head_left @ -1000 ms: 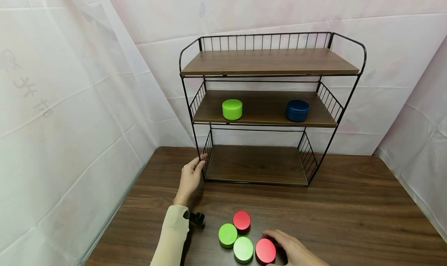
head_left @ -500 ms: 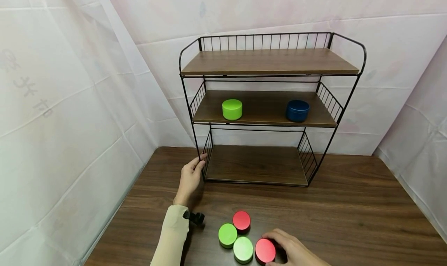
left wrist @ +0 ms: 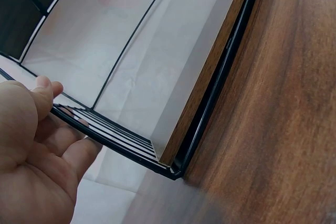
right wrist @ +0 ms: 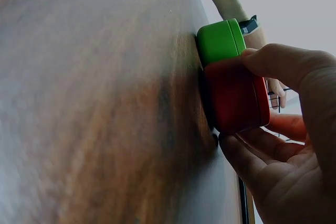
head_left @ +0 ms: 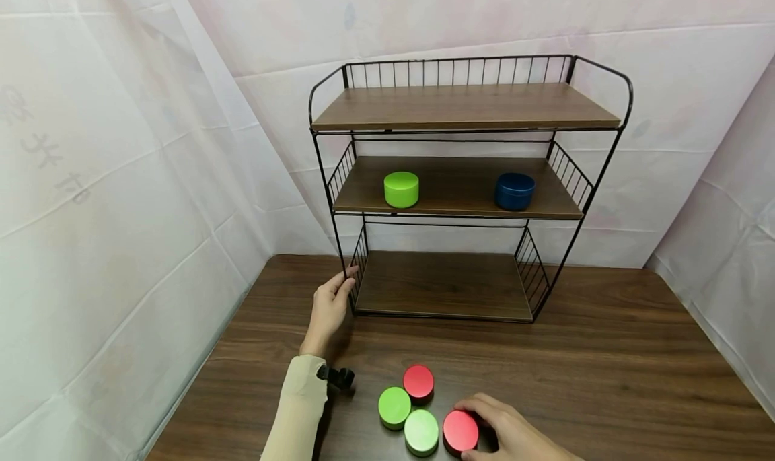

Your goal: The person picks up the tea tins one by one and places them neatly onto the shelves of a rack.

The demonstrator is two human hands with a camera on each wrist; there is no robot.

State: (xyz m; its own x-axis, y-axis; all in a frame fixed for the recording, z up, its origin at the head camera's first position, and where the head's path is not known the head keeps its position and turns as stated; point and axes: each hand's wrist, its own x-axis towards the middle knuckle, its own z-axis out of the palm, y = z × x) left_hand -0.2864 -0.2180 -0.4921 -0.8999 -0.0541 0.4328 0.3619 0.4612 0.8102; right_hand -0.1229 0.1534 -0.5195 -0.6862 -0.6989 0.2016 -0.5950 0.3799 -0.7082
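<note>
My left hand [head_left: 327,313] grips the left front post of a black wire rack [head_left: 444,320] with brown wood shelves. In the left wrist view the thumb and fingers [left wrist: 80,158] curl round that dark post. Low in the head view, my right hand [head_left: 507,429] holds a round red tin [head_left: 460,431] between thumb and fingers. The right wrist view shows the red tin [right wrist: 233,98] at the tabletop, with a green tin [right wrist: 220,41] behind it. Left of it in the head view stand a pale green tin [head_left: 421,433], a green tin [head_left: 395,408] and a second red tin [head_left: 418,383].
On the rack's middle shelf [head_left: 454,178] stand a bright green tin [head_left: 401,190] at left and a dark blue tin [head_left: 514,192] at right. White cloth [head_left: 151,178] hangs behind and beside the wooden table [head_left: 636,367].
The head view has shifted very slightly. Both hands keep their places, the left on the rack post and the right at the red tin.
</note>
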